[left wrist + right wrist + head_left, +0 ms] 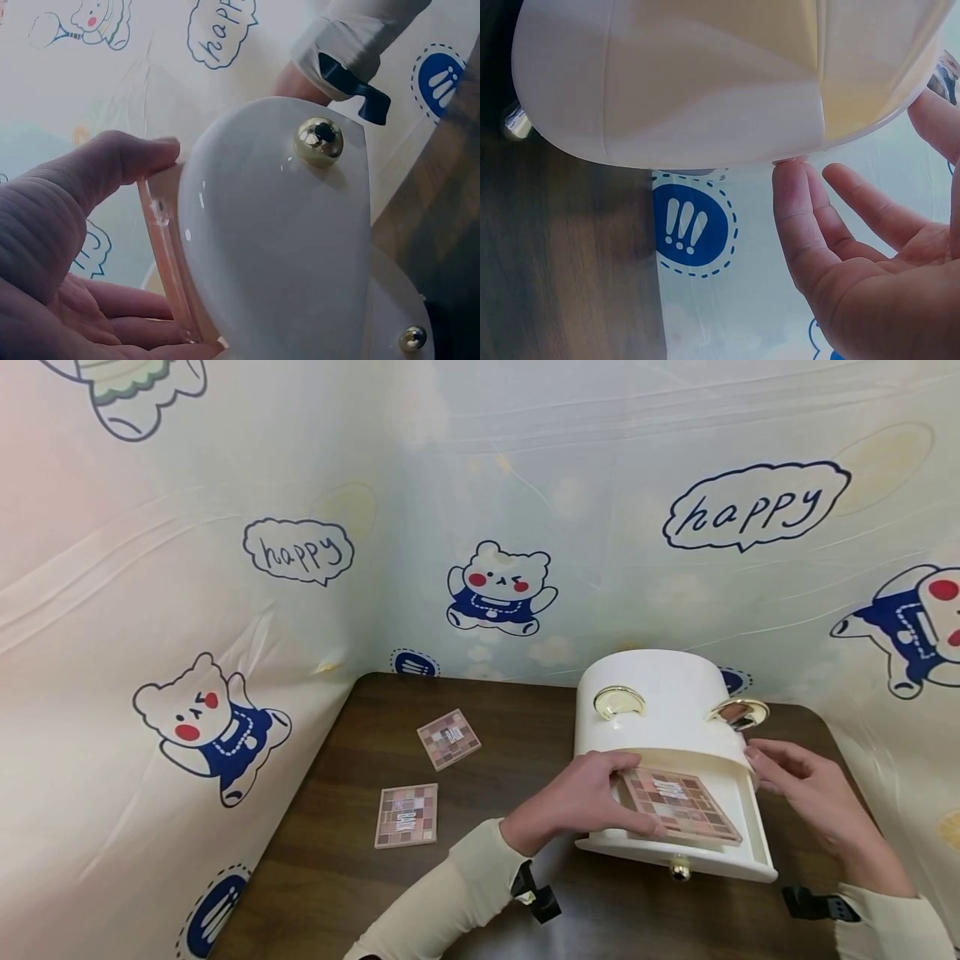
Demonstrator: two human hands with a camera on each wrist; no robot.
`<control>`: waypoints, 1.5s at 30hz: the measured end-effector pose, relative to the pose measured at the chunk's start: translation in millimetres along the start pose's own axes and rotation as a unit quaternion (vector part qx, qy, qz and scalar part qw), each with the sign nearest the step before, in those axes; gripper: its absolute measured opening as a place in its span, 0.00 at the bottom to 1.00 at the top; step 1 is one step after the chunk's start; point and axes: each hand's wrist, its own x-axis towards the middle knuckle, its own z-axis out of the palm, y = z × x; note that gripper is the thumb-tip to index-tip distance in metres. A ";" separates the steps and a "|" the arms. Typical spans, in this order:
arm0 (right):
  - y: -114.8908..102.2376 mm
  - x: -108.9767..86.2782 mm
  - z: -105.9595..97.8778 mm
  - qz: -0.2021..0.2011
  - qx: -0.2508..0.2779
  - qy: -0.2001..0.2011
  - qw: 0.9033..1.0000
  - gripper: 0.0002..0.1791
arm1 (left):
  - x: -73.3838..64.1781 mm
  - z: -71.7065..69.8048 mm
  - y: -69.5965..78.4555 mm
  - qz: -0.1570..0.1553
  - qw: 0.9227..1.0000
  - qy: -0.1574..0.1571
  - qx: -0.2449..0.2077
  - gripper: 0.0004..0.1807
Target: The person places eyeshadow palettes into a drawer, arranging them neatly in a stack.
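Note:
A white rounded organizer box (667,732) stands at the right of the table with its lower drawer (723,866) pulled out. My left hand (581,797) grips an eyeshadow palette (686,808) by its left edge, thumb on one side and fingers on the other. The palette lies tilted over the drawer's opening; in the left wrist view its clear, pinkish edge (166,251) shows behind the drawer front. My right hand (813,789) is at the box's right side. Its fingertips (789,176) touch the white wall there, fingers loosely bent.
Two more eyeshadow palettes lie on the dark wooden table to the left, one farther back (448,740) and one nearer (406,816). Gold-rimmed round pieces (619,702) stick out from the box's upper front. A printed cloth (480,460) hangs close around the table.

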 end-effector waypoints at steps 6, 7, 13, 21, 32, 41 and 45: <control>-0.6 0.0 0.9 0.004 -0.009 0.000 1.000 0.37 | 2.1 0.9 -2.9 -0.004 1.000 0.005 0.007 0.46; -0.7 0.0 1.0 0.005 -0.010 0.000 1.000 0.37 | 1.7 0.6 -3.3 -0.002 1.000 0.005 0.003 0.46; 0.2 0.2 0.8 0.002 -0.012 0.000 1.000 0.36 | -5.7 -3.6 -2.7 0.012 1.000 0.021 0.006 0.43; 1.3 1.2 0.5 -0.001 -0.010 0.002 1.000 0.36 | -17.6 -17.3 -0.2 0.021 0.996 0.059 -0.071 0.29; 0.2 0.9 -0.5 -0.001 -0.010 -0.004 1.000 0.36 | -42.7 -49.1 -14.5 0.052 0.988 0.103 -0.104 0.25; 0.9 0.8 0.2 -0.002 -0.005 -0.002 1.000 0.36 | -63.9 -61.7 -36.4 0.034 0.982 0.169 -0.072 0.24; 0.6 1.0 0.1 -0.010 0.008 -0.002 1.000 0.36 | -71.9 -68.3 -45.7 0.024 0.980 0.192 -0.048 0.26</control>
